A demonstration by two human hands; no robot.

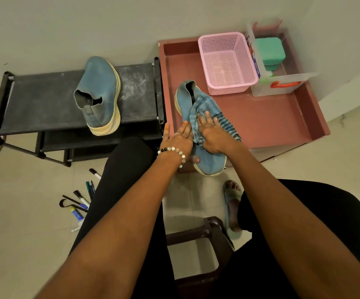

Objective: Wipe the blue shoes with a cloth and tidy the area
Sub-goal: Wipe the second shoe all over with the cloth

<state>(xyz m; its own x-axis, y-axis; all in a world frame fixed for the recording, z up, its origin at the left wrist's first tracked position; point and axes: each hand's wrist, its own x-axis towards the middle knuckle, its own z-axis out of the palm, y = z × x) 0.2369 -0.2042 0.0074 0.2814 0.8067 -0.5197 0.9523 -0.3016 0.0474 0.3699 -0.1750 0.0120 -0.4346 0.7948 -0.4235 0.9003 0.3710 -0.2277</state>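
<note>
While my left hand (pixel 175 138) steadies one shoe (pixel 205 156) along its left side, fingers straight and thumb hooked under near the toe, my right hand (pixel 212 134) lies flat with spread fingers, pressing the cloth (pixel 209 111) onto the upper. Neither hand curls round anything.

Far left, a black rack (pixel 45 100) with dusty fabric shelves carries the second shoe (pixel 100 93), lying well apart from my hands, opening toward me. So I count two shoes, both blue knit with thick cream soles. Several pens (pixel 82 198) are scattered on the tiled floor near the rack; I cannot count them exactly.

My held shoe rests on the near left edge of a shallow pink tray (pixel 282 124), toe overhanging toward me. One striped blue cloth, soft and bunched, covers its middle. Farther right sit one pink mesh basket (pixel 226 61) and one clear plastic box (pixel 282 83) with a green block inside.
</note>
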